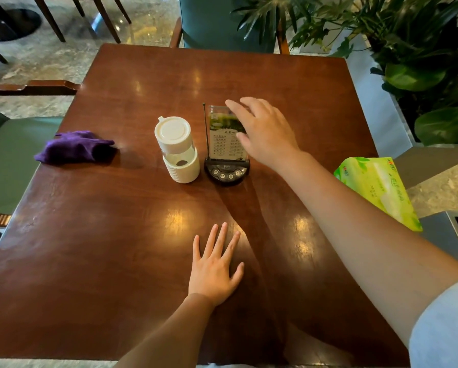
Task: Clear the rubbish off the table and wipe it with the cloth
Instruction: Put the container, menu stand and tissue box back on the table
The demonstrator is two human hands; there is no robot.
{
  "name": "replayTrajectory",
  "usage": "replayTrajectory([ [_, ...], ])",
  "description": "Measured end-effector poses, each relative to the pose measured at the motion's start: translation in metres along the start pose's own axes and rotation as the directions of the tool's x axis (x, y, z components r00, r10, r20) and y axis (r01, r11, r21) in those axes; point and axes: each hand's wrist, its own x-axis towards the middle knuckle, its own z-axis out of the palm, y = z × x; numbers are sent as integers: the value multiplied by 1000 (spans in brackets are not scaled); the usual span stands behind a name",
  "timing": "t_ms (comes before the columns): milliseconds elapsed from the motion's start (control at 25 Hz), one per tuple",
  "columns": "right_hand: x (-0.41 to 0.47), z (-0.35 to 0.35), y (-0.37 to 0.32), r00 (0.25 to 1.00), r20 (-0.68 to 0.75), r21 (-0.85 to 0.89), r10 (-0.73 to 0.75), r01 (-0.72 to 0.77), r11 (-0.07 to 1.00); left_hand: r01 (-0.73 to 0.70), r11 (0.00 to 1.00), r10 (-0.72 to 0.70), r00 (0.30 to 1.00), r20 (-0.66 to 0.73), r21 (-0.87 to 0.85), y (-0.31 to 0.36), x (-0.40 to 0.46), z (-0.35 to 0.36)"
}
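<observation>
A crumpled purple cloth (75, 147) lies near the left edge of the brown wooden table (116, 235). My left hand (216, 269) rests flat on the table near the front, fingers spread. My right hand (262, 131) reaches over the clear menu stand (226, 139) on its black call-button base at the table's middle; its fingers are relaxed around the stand's top right side, and I cannot tell if they touch it. A white lidded cup (177, 150) stands just left of the stand.
A green tissue pack (379, 189) overhangs the table's right edge. Green-cushioned chairs stand at the left (12, 160) and the far side (217, 22). Potted plants (421, 62) fill the right background.
</observation>
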Motion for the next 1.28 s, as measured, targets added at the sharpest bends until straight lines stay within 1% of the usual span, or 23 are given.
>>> replayTrajectory([
  [120,-48,8,5,990,-63,-1,126,-127,992,3,1000,-3,1000,11,3,0,0,1],
  [200,-90,17,11,978,-28,-20,208,-208,978,7,1000,-8,1000,22,14,0,1,1],
  [320,-150,30,26,945,78,-152,317,-303,941,7,999,-8,999,32,32,2,1,0],
  [400,-173,29,44,911,51,-212,408,-390,896,12,999,-13,1000,24,39,2,1,0],
  [480,-188,19,73,841,8,-247,541,-523,816,7,999,-7,1000,13,36,3,2,2],
  [560,-197,7,106,730,9,-280,684,-655,702,4,999,-4,1000,1,41,2,3,4],
  [640,-204,-3,132,611,60,-287,790,-747,599,4,999,-3,1000,-10,41,0,3,4],
  [720,-210,-3,145,527,150,-262,836,-795,548,12,999,-11,1000,-13,40,0,3,4],
  [760,-211,-1,147,505,187,-244,843,-807,538,15,999,-15,1000,-7,46,0,3,3],
  [800,-212,3,147,500,206,-234,841,-809,539,17,999,-17,1000,0,51,0,2,2],
  [880,-211,10,142,539,186,-239,821,-786,570,22,998,-22,1000,8,51,1,1,1],
  [960,-209,11,137,624,161,-211,765,-735,644,22,999,-23,1000,16,49,1,1,0],
  [1040,-210,10,135,736,199,-151,647,-630,762,20,998,-22,1000,19,56,2,1,-1],
  [1120,-210,10,133,832,266,-92,487,-481,872,19,998,-20,1000,16,56,2,1,-2],
  [1160,-210,11,131,862,273,-83,428,-422,903,20,999,-20,1000,12,49,2,1,-2],
  [1200,-208,13,128,880,256,-81,401,-394,916,20,999,-20,1000,11,43,2,1,-3],
  [1280,-200,17,120,878,213,-71,429,-424,903,19,999,-20,1000,17,48,2,1,-4],
])
